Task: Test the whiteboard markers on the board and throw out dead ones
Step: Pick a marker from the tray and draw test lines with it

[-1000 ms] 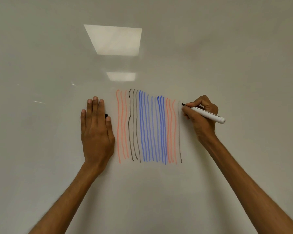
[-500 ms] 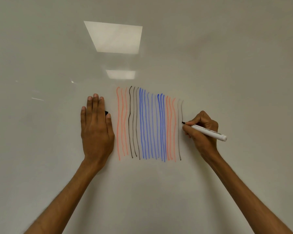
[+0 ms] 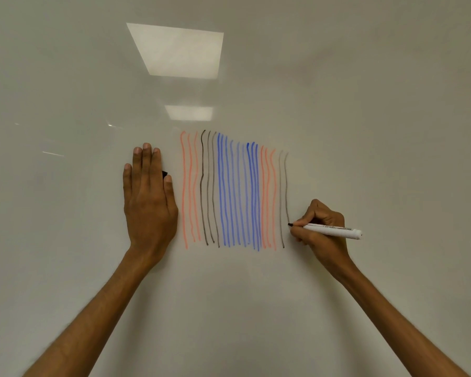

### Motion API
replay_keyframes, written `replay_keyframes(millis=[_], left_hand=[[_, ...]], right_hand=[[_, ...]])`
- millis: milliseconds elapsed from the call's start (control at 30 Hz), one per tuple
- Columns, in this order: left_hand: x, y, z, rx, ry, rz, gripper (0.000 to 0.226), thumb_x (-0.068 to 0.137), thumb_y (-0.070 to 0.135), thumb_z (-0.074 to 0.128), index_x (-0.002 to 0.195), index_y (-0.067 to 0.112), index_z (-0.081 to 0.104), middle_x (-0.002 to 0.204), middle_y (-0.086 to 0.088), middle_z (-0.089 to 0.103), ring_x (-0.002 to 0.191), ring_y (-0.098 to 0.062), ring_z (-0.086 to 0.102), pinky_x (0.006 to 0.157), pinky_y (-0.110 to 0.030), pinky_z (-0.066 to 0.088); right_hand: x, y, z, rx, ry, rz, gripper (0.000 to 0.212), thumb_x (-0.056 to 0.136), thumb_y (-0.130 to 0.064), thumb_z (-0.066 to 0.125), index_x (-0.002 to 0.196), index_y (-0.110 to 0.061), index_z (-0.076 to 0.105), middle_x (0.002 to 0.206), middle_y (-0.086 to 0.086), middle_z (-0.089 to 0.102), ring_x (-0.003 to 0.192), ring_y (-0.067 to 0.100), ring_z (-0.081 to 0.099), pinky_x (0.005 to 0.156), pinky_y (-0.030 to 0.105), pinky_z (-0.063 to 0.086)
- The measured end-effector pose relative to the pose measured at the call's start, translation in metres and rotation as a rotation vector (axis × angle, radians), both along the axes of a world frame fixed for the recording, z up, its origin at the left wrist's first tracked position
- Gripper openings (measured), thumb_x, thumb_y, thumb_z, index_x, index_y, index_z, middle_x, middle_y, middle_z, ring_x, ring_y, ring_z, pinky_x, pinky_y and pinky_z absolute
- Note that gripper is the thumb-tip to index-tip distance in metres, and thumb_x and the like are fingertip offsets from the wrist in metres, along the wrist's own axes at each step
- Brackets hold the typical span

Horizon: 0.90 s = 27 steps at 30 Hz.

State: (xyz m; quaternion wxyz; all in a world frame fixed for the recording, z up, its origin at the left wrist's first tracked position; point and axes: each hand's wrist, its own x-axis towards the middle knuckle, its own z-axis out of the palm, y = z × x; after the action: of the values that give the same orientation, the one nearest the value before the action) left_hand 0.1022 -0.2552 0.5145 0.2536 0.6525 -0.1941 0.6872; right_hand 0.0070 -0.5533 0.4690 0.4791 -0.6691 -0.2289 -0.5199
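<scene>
The whiteboard fills the view and carries several upright test strokes in orange, black and blue. My right hand grips a white marker with a black tip. The tip touches the board at the lower end of a thin grey line, the rightmost stroke. My left hand lies flat against the board left of the strokes, fingers straight. A small black object, perhaps a cap, peeks out between its thumb and fingers.
Two ceiling lights are reflected in the board above the strokes, a large one and a smaller one. Bare board surface lies to the right of my right hand and below both forearms.
My right hand has drawn the marker downward, lengthening a second faint grey line at the right of the strokes. My left hand has stayed flat on the board.
</scene>
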Motion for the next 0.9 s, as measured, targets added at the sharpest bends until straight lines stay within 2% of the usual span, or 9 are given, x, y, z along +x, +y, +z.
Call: replay_keyframes(millis=[167,367,467,533,667,800,900], left_hand=[[0.000,0.000,0.000,-0.002,0.002,-0.001,0.051,0.107,0.019,0.029,0.155,0.002,0.023,0.163,-0.013,0.020,0.153,-0.022,0.012,0.126,-0.040,0.008],[0.000,0.000,-0.001,-0.004,0.008,-0.009,0.051,0.107,0.019,0.029,0.155,0.002,0.022,0.164,-0.013,0.020,0.153,-0.022,0.012,0.126,-0.041,0.009],[-0.001,0.000,-0.001,-0.002,0.010,-0.007,0.051,0.107,0.020,0.028,0.155,0.002,0.022,0.163,-0.013,0.020,0.153,-0.021,0.012,0.126,-0.042,0.009],[-0.002,-0.001,-0.001,-0.003,0.008,-0.005,0.051,0.107,0.020,0.027,0.155,0.002,0.023,0.163,-0.013,0.021,0.153,-0.021,0.012,0.126,-0.041,0.009],[-0.002,0.000,-0.001,0.000,0.012,0.003,0.052,0.107,0.020,0.027,0.155,0.001,0.021,0.163,-0.013,0.020,0.153,-0.021,0.011,0.126,-0.039,0.006],[-0.001,0.001,-0.002,0.000,0.008,-0.009,0.052,0.107,0.019,0.029,0.155,0.000,0.021,0.163,-0.015,0.020,0.153,-0.022,0.011,0.126,-0.039,0.007],[-0.001,0.001,-0.002,-0.001,-0.003,-0.010,0.052,0.107,0.019,0.029,0.154,-0.001,0.023,0.162,-0.016,0.022,0.153,-0.023,0.013,0.126,-0.038,0.007]], right_hand=[[-0.001,-0.003,-0.014,-0.034,0.040,-0.004,0.027,0.060,-0.029,0.076,0.062,-0.006,0.063,0.064,-0.003,0.060,0.056,0.016,0.060,0.052,0.024,0.051],[-0.004,-0.005,-0.028,-0.088,0.116,-0.006,0.020,0.059,-0.027,0.076,0.061,-0.011,0.064,0.065,-0.006,0.060,0.057,0.013,0.059,0.053,0.022,0.049],[-0.009,-0.003,-0.024,-0.056,0.192,0.051,0.014,0.055,-0.010,0.078,0.057,-0.010,0.064,0.062,-0.005,0.060,0.054,0.013,0.060,0.049,0.025,0.048],[-0.015,-0.001,-0.010,0.015,0.221,0.149,0.011,0.058,0.001,0.075,0.061,-0.005,0.066,0.061,0.003,0.063,0.050,0.019,0.061,0.048,0.028,0.049],[-0.022,0.004,0.034,0.178,0.081,0.157,0.023,0.070,0.014,0.077,0.078,-0.002,0.063,0.062,0.009,0.064,0.051,0.022,0.059,0.049,0.027,0.048],[-0.021,0.006,0.082,0.332,-0.033,0.129,0.026,0.073,0.004,0.079,0.070,-0.010,0.057,0.065,0.011,0.063,0.058,0.025,0.061,0.057,0.030,0.051],[-0.017,0.010,0.106,0.363,-0.055,0.142,0.031,0.073,0.004,0.079,0.066,-0.010,0.052,0.066,0.010,0.064,0.062,0.026,0.064,0.063,0.031,0.054]])
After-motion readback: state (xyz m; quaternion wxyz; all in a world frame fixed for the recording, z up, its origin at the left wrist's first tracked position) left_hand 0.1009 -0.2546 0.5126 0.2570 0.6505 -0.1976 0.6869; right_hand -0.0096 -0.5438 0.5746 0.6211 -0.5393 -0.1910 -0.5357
